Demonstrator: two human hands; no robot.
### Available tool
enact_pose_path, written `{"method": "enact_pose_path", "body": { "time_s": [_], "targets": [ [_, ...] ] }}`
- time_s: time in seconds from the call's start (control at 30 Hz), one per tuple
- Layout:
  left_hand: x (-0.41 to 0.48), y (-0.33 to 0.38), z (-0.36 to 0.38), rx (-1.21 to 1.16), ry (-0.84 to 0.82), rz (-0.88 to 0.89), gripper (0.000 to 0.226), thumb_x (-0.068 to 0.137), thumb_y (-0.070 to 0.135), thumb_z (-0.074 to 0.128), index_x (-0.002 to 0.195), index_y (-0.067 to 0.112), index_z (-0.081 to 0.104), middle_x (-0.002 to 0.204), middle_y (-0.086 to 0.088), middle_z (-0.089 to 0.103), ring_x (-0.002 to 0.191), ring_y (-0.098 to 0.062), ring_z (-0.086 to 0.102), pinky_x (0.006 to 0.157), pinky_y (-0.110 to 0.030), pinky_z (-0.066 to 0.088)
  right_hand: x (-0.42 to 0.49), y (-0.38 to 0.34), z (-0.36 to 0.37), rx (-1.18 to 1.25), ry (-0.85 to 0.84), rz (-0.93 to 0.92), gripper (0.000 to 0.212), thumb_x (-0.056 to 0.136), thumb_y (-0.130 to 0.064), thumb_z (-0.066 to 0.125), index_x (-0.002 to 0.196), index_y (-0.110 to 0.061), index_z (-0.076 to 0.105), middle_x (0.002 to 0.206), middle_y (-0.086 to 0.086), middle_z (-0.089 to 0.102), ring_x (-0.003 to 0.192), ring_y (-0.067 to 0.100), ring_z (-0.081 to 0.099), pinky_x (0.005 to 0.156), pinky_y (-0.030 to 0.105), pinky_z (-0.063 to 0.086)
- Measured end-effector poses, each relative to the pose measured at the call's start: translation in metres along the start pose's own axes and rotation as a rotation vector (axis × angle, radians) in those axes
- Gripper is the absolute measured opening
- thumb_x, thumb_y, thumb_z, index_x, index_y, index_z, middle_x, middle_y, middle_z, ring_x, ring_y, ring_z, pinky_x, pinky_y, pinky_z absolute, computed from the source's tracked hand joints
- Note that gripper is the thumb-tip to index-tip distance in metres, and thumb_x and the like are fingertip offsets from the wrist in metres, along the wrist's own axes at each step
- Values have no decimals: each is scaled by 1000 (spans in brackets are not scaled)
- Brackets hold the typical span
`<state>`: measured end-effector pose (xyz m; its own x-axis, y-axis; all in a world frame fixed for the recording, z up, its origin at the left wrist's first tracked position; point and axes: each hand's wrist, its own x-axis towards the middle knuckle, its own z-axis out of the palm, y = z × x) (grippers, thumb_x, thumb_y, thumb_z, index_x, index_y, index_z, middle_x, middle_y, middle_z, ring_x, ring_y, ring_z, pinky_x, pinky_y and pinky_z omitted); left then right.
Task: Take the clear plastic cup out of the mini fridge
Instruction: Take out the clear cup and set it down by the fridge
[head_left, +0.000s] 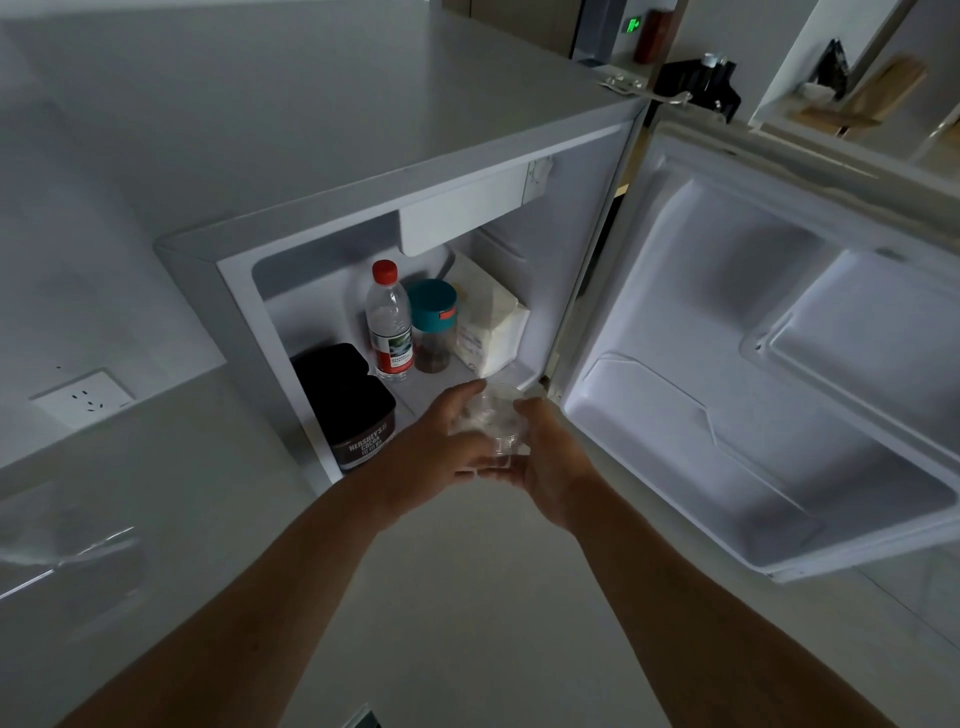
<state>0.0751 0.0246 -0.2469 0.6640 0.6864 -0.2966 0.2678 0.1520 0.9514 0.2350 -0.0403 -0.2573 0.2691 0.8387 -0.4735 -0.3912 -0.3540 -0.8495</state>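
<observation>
The white mini fridge (363, 171) stands open, its door (753, 364) swung out to the right. At the front edge of the fridge opening sits the clear plastic cup (491, 421), held between both hands. My left hand (436, 452) wraps its left side and my right hand (550, 462) closes on its right side and base. The cup looks upright; part of it is hidden by my fingers.
Inside the fridge stand a water bottle with a red cap (389, 322), a jar with a teal lid (432, 325), a white carton (488, 322) and two black cocoa tubs (345, 400). A wall socket (85, 397) is at the left. Pale floor lies below.
</observation>
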Motion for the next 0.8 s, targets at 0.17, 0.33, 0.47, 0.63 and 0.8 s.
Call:
{"method": "enact_pose_path", "body": {
  "time_s": [0.17, 0.33, 0.47, 0.63, 0.8],
  "targets": [
    [1, -13, 2, -82, 168, 13, 65, 91, 45, 63, 149, 53, 35, 148, 3, 51, 114, -28, 72, 80, -41, 66, -7, 12, 0, -138, -3, -41, 35, 107, -38, 48, 132, -17, 62, 121, 17, 74, 109, 42, 72, 97, 53, 60],
    [-11, -33, 3, -164, 188, -87, 64, 73, 56, 73, 125, 21, 58, 104, -9, 79, 86, -28, 81, 77, -41, 63, -17, 31, -1, -137, 12, 11, 34, 105, -35, 56, 129, -10, 60, 121, 16, 69, 98, 34, 72, 94, 50, 62],
    [-26, -46, 5, -161, 162, -80, 63, 74, 55, 72, 129, 29, 57, 109, -6, 78, 86, -30, 81, 73, -36, 64, -28, 45, 1, -182, -36, 66, 39, 102, -52, 56, 132, -28, 61, 132, 7, 66, 107, 38, 71, 92, 49, 63],
    [-42, -51, 7, -74, 119, -75, 40, 85, 67, 64, 122, 54, 57, 119, 6, 75, 89, -23, 81, 78, -38, 65, -36, 56, 1, -148, -23, 114, 45, 88, -67, 60, 122, -38, 69, 128, 3, 71, 99, 29, 67, 85, 42, 63],
    [-47, -46, 12, -85, 152, -103, 29, 84, 80, 51, 104, 61, 61, 113, 7, 74, 84, -24, 81, 81, -46, 64, -37, 60, 3, -124, 8, 136, 67, 74, -76, 61, 124, -32, 71, 125, 3, 73, 98, 29, 65, 81, 41, 61]
  ]
}}
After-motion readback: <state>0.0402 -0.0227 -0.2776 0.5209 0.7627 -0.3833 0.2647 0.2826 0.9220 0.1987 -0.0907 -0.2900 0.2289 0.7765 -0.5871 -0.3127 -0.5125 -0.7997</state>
